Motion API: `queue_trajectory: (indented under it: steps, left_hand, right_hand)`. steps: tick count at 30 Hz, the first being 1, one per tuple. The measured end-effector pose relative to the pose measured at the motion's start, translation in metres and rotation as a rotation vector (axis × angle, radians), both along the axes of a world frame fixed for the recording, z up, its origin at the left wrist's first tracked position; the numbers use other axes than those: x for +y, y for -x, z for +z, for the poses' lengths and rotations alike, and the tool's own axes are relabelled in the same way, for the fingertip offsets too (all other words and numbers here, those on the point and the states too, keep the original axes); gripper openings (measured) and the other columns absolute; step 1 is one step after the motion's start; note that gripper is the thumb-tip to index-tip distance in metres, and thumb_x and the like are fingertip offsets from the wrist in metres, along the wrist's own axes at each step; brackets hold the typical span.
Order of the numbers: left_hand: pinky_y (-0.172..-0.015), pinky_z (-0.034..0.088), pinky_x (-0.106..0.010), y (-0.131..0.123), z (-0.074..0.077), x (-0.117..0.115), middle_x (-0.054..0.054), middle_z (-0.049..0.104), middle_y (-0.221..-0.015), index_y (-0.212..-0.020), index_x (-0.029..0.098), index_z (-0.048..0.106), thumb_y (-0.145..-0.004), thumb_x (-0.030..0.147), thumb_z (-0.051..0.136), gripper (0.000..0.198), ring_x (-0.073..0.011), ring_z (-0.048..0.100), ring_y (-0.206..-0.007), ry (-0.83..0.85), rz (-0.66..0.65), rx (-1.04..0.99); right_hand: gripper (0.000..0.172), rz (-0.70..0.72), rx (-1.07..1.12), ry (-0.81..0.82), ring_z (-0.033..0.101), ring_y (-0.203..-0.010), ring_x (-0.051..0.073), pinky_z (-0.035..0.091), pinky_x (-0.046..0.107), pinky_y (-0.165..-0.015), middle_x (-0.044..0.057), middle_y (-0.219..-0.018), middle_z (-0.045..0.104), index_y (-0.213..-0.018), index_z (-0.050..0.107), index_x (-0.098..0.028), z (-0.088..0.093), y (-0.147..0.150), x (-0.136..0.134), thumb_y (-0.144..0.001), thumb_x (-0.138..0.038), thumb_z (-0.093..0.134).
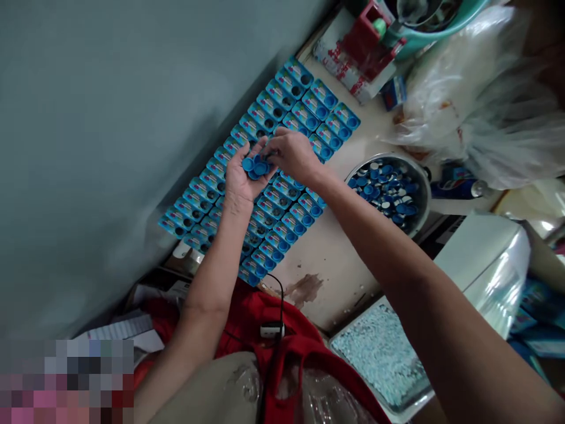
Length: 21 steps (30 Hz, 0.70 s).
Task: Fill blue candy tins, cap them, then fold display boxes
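My left hand (pixel 245 176) is palm up and cupped around several small round blue plastic caps (pixel 256 168). Above that palm, my right hand (pixel 291 152) pinches at the caps, its fingertips touching them; which cap lies between them is partly hidden. Beneath both hands lie rows of small blue printed packs (pixel 282 238) on the table. Packs in the rows at the near right have a blue round piece at one end, while those along the wall show a dark round spot there. My hands and forearms cover part of the middle rows.
A round metal bowl (pixel 427 203) of blue and white caps stands right of the packs. A tray (pixel 399 412) of pale blue granules is nearer me. Plastic bags (pixel 481 100), a blue can (pixel 457 189), a red holder (pixel 364 44) and a teal basin (pixel 424 40) crowd the right. A wall (pixel 110 118) borders the left.
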<state>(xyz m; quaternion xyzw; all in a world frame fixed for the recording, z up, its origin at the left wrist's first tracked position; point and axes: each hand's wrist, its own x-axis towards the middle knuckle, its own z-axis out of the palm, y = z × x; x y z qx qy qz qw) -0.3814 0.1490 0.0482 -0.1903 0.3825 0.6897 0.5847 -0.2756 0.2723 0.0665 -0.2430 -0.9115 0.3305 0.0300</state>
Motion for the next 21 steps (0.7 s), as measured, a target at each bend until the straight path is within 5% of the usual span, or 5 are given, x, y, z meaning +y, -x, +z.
queue_trajectory:
  steps: [7, 14, 21]
  left_hand:
    - [-0.117, 0.057, -0.045, -0.003, 0.000, -0.018, -0.009, 0.078, -0.133, -0.139, 0.021, 0.069, -0.113, 0.039, 0.039, 0.044, -0.0269, 0.067, -0.140, -0.041, -0.011, -0.011]
    - [-0.118, 0.055, -0.049, 0.017, 0.005, -0.041, -0.009, 0.075, -0.142, -0.141, 0.024, 0.067, -0.112, 0.042, 0.045, 0.041, -0.0312, 0.063, -0.145, -0.078, 0.040, 0.051]
    - [-0.119, 0.054, -0.051, 0.017, 0.003, -0.032, -0.008, 0.074, -0.144, -0.131, 0.024, 0.072, -0.111, 0.043, 0.045, 0.039, -0.0309, 0.060, -0.149, -0.158, 0.039, -0.038]
  right_hand:
    - [0.015, -0.261, -0.044, 0.066, 0.071, -0.088, 0.024, 0.059, 0.039, -0.087, 0.004, -0.092, 0.078, -0.092, 0.077, -0.021, -0.021, -0.016, 0.004, -0.081, -0.011, 0.072]
    - [0.009, -0.212, -0.374, -0.074, 0.072, -0.105, 0.027, 0.054, 0.042, -0.098, 0.008, -0.098, 0.077, -0.091, 0.077, -0.011, -0.024, 0.009, 0.007, -0.082, -0.013, 0.079]
    - [0.022, -0.214, -0.392, -0.132, 0.071, -0.097, 0.030, 0.058, 0.044, -0.085, 0.005, -0.095, 0.076, -0.088, 0.072, -0.024, -0.027, 0.017, 0.010, -0.079, -0.033, 0.089]
